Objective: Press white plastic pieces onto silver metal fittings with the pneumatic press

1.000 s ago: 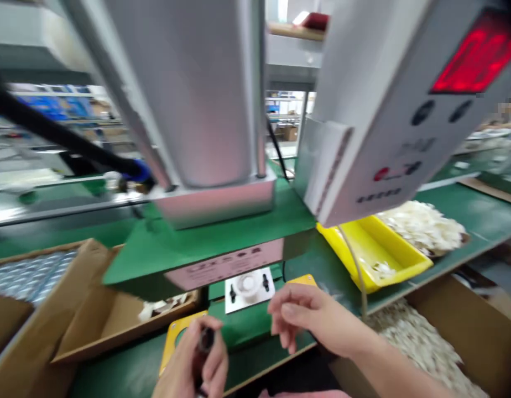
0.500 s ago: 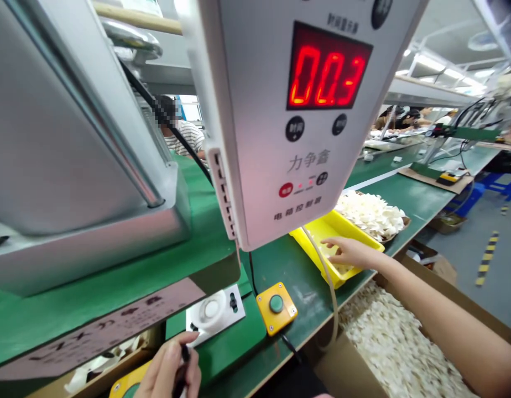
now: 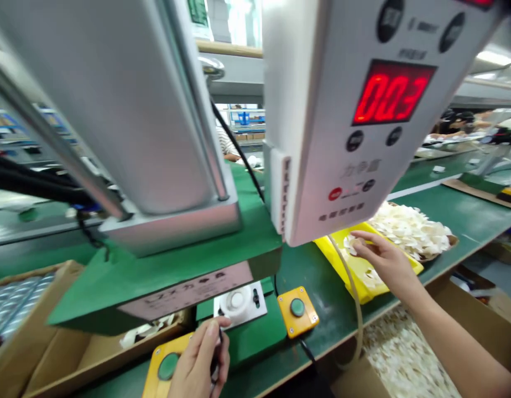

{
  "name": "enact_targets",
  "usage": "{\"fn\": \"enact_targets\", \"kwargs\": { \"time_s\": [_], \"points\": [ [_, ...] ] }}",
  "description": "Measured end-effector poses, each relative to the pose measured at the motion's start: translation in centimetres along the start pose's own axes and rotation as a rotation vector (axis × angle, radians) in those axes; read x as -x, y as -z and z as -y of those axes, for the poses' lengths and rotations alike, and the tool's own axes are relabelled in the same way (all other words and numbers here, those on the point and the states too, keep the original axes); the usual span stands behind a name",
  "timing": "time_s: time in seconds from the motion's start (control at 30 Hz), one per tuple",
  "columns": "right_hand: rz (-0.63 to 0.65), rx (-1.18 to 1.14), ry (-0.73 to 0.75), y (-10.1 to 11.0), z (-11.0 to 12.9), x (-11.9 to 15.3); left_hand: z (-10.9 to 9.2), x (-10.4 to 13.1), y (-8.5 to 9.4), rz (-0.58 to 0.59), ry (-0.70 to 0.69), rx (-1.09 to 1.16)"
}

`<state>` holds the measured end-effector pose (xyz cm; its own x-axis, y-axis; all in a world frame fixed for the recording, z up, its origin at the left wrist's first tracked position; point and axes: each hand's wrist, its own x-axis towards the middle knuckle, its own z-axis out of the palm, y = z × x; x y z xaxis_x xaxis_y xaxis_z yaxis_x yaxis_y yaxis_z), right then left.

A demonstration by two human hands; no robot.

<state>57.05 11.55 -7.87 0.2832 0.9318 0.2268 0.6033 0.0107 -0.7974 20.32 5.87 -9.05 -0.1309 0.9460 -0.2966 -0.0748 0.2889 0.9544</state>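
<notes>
My left hand is closed around a slim dark tool, mostly hidden by the fingers, so its kind does not show. Its fingertips are at the near edge of a white round fixture on a metal plate, under the green press head. My right hand is over a yellow tray, thumb and fingers pinching a small, thin white piece. More white pieces lie in the tray.
A grey press and a white control box reading 00.3 loom close ahead. Yellow boxes with green buttons flank the fixture. White pieces are heaped behind the tray and fill a carton below. A cable hangs before the tray.
The view has turned left, showing more of the press and a carton at left. My right hand has come up from the tray's bottom with a white piece. My left hand stays by the fixture.
</notes>
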Motion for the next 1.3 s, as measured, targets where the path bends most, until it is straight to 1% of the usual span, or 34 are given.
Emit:
{"fn": "enact_targets", "kwargs": {
  "time_s": [0.03, 0.1, 0.17, 0.23, 0.3, 0.33, 0.4, 0.47, 0.53, 0.63, 0.7, 0.77, 0.83, 0.93, 1.13, 1.23, 1.3],
  "points": [
    [0.025, -0.141, -0.005, -0.9, 1.5, 0.9, -0.1, 0.1, -0.1, 0.0, -0.005, 0.003],
    [0.141, -0.37, -0.006, -3.5, 4.7, 2.6, 0.0, 0.1, -0.2, 0.022, -0.02, 0.003],
    [0.283, -0.459, 0.044, -6.8, 7.8, 4.0, 0.3, 0.0, -0.1, 0.047, -0.036, -0.004],
    [0.372, -0.449, 0.12, -10.4, 10.4, 5.0, 0.5, 0.1, 0.0, 0.055, -0.055, -0.02],
    [0.4, -0.348, 0.226, -13.4, 12.2, 5.5, 0.7, 0.3, 0.1, 0.052, -0.083, -0.04],
    [0.405, -0.275, 0.288, -14.5, 12.8, 5.7, 0.8, 0.5, 0.2, 0.053, -0.093, -0.046],
    [0.415, -0.146, 0.406, -15.9, 13.3, 5.9, 1.2, 0.6, 0.3, 0.061, -0.094, -0.039],
    [0.418, -0.042, 0.464, -16.7, 13.0, 6.1, 1.8, 0.6, 0.5, 0.084, -0.082, -0.018],
    [0.4, 0.04, 0.475, -17.1, 12.0, 6.1, 2.5, 0.3, 0.7, 0.121, -0.08, -0.008],
    [0.361, 0.12, 0.485, -17.5, 10.4, 5.8, 3.1, -0.1, 0.7, 0.163, -0.131, -0.035],
    [0.325, 0.158, 0.505, -17.8, 9.6, 5.6, 3.3, -0.3, 0.6, 0.162, -0.172, -0.058],
    [0.278, 0.196, 0.558, -17.9, 9.2, 5.1, 3.5, -0.5, 0.6, 0.15, -0.194, -0.084],
    [0.256, 0.23, 0.638, -17.9, 9.1, 4.5, 3.6, -0.6, 0.6, 0.145, -0.212, -0.117],
    [0.278, 0.26, 0.713, -17.5, 9.7, 3.5, 3.6, -0.8, 0.8, 0.144, -0.236, -0.149],
    [0.334, 0.3, 0.718, -17.2, 11.1, 2.4, 3.8, -0.9, 1.0, 0.141, -0.237, -0.147],
    [0.351, 0.301, 0.73, -17.7, 10.7, 2.3, 3.8, -1.0, 1.0, 0.145, -0.234, -0.152],
    [0.351, 0.285, 0.737, -18.0, 9.8, 2.8, 3.5, -1.0, 1.1, 0.153, -0.23, -0.15]
  ]
}}
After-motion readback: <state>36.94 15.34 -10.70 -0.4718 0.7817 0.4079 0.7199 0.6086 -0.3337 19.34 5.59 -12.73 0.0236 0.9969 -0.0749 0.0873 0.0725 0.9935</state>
